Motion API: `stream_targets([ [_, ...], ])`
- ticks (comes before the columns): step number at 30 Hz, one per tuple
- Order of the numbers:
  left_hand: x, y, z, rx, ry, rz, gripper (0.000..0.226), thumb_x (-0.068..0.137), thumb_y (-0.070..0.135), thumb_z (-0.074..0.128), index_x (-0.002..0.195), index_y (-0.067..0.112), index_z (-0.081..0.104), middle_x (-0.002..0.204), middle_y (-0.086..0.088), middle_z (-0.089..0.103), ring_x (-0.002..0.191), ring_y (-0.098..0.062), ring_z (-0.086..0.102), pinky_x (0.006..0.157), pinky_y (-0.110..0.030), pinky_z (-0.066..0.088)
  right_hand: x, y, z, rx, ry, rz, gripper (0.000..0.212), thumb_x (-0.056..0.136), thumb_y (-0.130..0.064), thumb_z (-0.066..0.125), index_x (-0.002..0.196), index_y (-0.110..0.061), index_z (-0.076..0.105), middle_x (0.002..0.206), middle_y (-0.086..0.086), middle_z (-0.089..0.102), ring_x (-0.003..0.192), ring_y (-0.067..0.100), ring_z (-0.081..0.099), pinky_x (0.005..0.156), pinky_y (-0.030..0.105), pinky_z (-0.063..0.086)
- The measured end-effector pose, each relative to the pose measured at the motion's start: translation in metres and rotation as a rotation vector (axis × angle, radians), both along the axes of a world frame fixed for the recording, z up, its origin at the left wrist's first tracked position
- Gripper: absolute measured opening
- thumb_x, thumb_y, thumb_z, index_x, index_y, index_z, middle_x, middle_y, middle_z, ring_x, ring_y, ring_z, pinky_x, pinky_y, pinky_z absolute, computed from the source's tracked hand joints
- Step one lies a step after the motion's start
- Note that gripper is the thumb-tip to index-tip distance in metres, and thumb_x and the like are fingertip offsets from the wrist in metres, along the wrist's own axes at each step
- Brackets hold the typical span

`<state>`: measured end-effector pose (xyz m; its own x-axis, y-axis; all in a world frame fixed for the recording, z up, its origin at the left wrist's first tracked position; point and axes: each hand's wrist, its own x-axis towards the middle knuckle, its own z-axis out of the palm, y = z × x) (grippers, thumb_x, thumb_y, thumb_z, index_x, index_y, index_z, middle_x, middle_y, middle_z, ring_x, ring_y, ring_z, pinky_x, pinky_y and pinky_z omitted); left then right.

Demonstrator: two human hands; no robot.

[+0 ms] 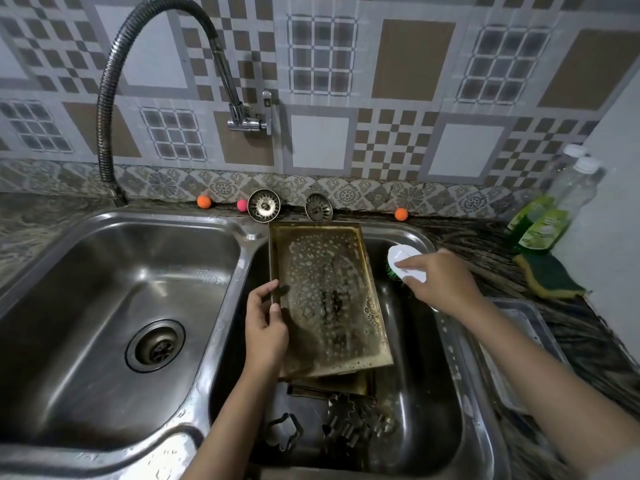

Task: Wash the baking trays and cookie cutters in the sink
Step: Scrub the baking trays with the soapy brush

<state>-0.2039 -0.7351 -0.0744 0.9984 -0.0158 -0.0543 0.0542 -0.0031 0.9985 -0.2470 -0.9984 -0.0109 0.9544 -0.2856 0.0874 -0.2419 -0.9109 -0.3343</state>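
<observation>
The left hand (pixel 266 327) grips the near left rim of a rectangular, brass-coloured metal baking tray (pixel 329 299), which is propped at a slant in the right basin of the double stainless-steel sink (pixel 221 306) and is covered in soap bubbles. Across the tray, the right hand (pixel 440 282) holds a white-handled scrubbing brush with green bristles (pixel 405 263) over the basin's far right corner, its fingers laid over the handle. Under the tray, just nearer the person than the left hand, the edge of a second dark baking tray (pixel 329 388) shows, and nearer still lie several dark metal cookie cutters (pixel 343 424) on the basin floor, apparently not yet scrubbed. Beyond the right forearm a silver metal tray (pixel 519 341) rests on the desk. I judge the job partly done: one tray is soaped but unrinsed, while the lower tray and the cutters still seem to await washing.
</observation>
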Motion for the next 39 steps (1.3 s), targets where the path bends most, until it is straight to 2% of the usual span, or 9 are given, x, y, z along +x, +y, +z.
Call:
stream_targets([
  [4,-0.001,-0.001,0.001,-0.017,0.007,0.01,0.038,0.098,0.0,0.038,0.115,0.032,0.052,0.111,0.014,0.055,0.102,0.0,0.054,0.081,-0.018,0.043,0.0,0.0,-0.008,0.522,-0.153,0.039,0.038,0.084,-0.012,0.072,0.119,-0.022,0.067,0.125,-0.003,0.063,0.118,0.01,0.056,0.097,0.029,0.047],
  [8,0.002,0.004,-0.001,-0.023,-0.009,0.05,0.044,0.096,-0.004,0.039,0.109,0.035,0.054,0.116,0.017,0.054,0.112,0.001,0.05,0.103,-0.026,0.035,-0.003,0.009,-0.021,0.781,-0.25,0.005,0.045,0.084,-0.01,0.071,0.11,-0.045,0.064,0.105,-0.007,0.066,0.068,-0.004,0.059,0.073,0.027,0.051],
  [11,-0.001,0.005,0.004,-0.031,-0.042,-0.016,0.044,0.096,-0.005,0.04,0.108,0.034,0.054,0.113,0.02,0.054,0.109,0.005,0.05,0.098,-0.021,0.036,-0.005,0.02,-0.019,0.976,-0.24,0.01,0.045,0.084,-0.008,0.069,0.116,-0.039,0.062,0.111,-0.02,0.058,0.066,-0.002,0.062,0.073,0.023,0.053],
  [15,-0.004,0.003,0.004,-0.038,-0.103,-0.098,0.044,0.095,-0.006,0.041,0.108,0.033,0.055,0.121,0.007,0.057,0.112,-0.003,0.054,0.093,-0.018,0.039,-0.011,0.034,-0.018,0.985,-0.21,0.094,0.049,0.08,-0.014,0.073,0.124,-0.031,0.06,0.117,-0.03,0.055,0.108,-0.027,0.043,0.105,0.019,0.028],
  [20,-0.002,0.005,0.003,-0.052,-0.103,-0.136,0.044,0.094,-0.008,0.041,0.109,0.031,0.056,0.113,0.009,0.059,0.096,0.009,0.057,0.086,-0.014,0.042,-0.024,0.036,-0.024,0.947,-0.294,0.083,0.051,0.074,-0.017,0.076,0.119,-0.036,0.062,0.12,-0.022,0.061,0.124,-0.012,0.042,0.108,0.024,0.024],
  [25,0.001,-0.011,-0.001,0.275,-0.085,-0.241,0.025,0.099,0.017,0.041,0.122,0.026,0.048,0.13,0.003,0.045,0.128,-0.011,0.039,0.109,-0.033,0.028,-0.027,0.047,-0.023,1.041,-0.421,0.024,0.047,0.079,-0.005,0.073,0.117,-0.031,0.063,0.108,-0.032,0.063,0.111,-0.022,0.047,0.093,0.008,0.032],
  [29,-0.018,-0.028,0.023,0.42,-0.34,-0.499,0.059,0.084,0.052,0.051,0.137,0.034,0.035,0.148,0.006,0.028,0.137,-0.006,0.024,0.109,-0.03,0.023,-0.019,0.054,-0.021,0.938,-0.462,-0.02,0.041,0.084,-0.012,0.072,0.117,-0.034,0.066,0.115,-0.027,0.059,0.111,-0.02,0.048,0.097,0.009,0.033],
  [34,-0.044,-0.054,0.038,0.293,-0.315,-0.781,0.088,0.083,0.038,0.068,0.152,0.028,0.014,0.156,0.016,0.021,0.14,0.008,0.019,0.114,-0.019,0.023,-0.009,0.064,-0.02,0.954,-0.455,-0.026,0.035,0.092,-0.01,0.061,0.115,-0.037,0.065,0.117,-0.024,0.06,0.116,-0.011,0.051,0.103,0.018,0.039],
  [39,-0.037,-0.049,0.033,0.182,-0.235,-0.703,0.079,0.083,0.003,0.058,0.146,0.034,0.024,0.128,0.015,0.051,0.107,0.011,0.053,0.091,-0.009,0.042,-0.008,0.062,-0.016,1.283,-0.366,-0.094,0.031,0.098,-0.018,0.051,0.116,-0.039,0.067,0.119,-0.005,0.061,0.093,0.007,0.059,0.068,0.019,0.052],
])
